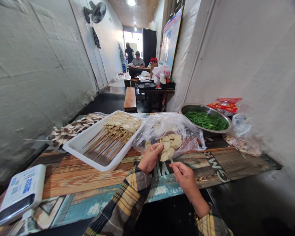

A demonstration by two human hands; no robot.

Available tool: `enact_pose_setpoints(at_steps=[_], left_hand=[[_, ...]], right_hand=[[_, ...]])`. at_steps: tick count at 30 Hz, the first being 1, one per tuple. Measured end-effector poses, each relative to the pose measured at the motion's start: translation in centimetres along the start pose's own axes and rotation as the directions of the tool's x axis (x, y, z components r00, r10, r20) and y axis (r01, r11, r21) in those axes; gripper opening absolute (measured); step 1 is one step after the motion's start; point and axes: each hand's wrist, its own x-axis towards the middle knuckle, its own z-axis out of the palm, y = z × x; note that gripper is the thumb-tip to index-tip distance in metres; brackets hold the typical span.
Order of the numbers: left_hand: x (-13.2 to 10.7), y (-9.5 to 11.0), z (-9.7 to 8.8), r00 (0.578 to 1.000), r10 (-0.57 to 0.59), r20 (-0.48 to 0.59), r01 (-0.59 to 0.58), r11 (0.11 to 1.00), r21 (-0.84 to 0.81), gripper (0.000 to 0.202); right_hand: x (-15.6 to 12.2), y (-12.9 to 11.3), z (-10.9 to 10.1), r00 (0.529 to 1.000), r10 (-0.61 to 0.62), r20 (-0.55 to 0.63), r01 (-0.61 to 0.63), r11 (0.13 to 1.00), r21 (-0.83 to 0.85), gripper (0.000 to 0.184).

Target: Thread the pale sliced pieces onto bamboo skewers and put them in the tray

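Observation:
My left hand (151, 158) is closed, thumb and fingers pinching a pale, flat food slice (167, 154) by its left edge. Close by on the right, my right hand (185, 178) pinches a thin skewer (172, 161), most of it hidden by the fingers; its tip reaches up to the slice. Just behind both hands lies a clear plastic bag (147, 126) with more pale slices (175, 141) at its mouth. Left of the bag stands a white tray (102, 167) holding many skewers (108, 141) threaded with similar slices.
At the back right sits a metal bowl (204, 131) of green chives (206, 120), near a red package (225, 104) and another plastic bag (243, 127). Sliced mushrooms (71, 129) lie left of the tray. A white boxy device (22, 193) stands front left. Two people are far off.

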Motion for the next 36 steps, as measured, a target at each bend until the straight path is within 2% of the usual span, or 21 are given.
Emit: enact_pose_setpoints(at_steps=[5, 9, 15, 25, 36], left_hand=[[-0.4, 0.6, 0.7, 0.997, -0.037, 0.073, 0.04, 0.999, -0.033, 0.042], [-0.5, 0.5, 1.5, 0.987, 0.055, 0.153, -0.05, 0.998, -0.033, 0.042], [-0.1, -0.5, 1.9, 0.995, 0.096, -0.011, -0.096, 0.995, -0.019, 0.03], [0.1, -0.4, 1.8, 0.996, 0.063, -0.065, -0.065, 0.998, -0.027, 0.041], [0.0, -1.0, 2.0, 0.992, 0.1, -0.074, -0.099, 0.995, 0.014, 0.036]], right_hand=[[0.1, -0.3, 0.1, 1.0, 0.005, -0.029, -0.003, 0.999, 0.053, 0.031], [0.1, -0.3, 0.2, 0.999, -0.001, -0.032, 0.002, 1.0, 0.029, 0.03], [0.2, 0.1, 0.3, 1.0, -0.025, -0.017, 0.024, 1.0, -0.014, 0.029], [0.2, -0.6, 0.4, 0.999, -0.051, -0.005, 0.05, 0.991, -0.123, 0.028], [0.1, -0.4, 0.2, 0.997, -0.072, -0.037, 0.066, 0.986, -0.15, 0.031]])
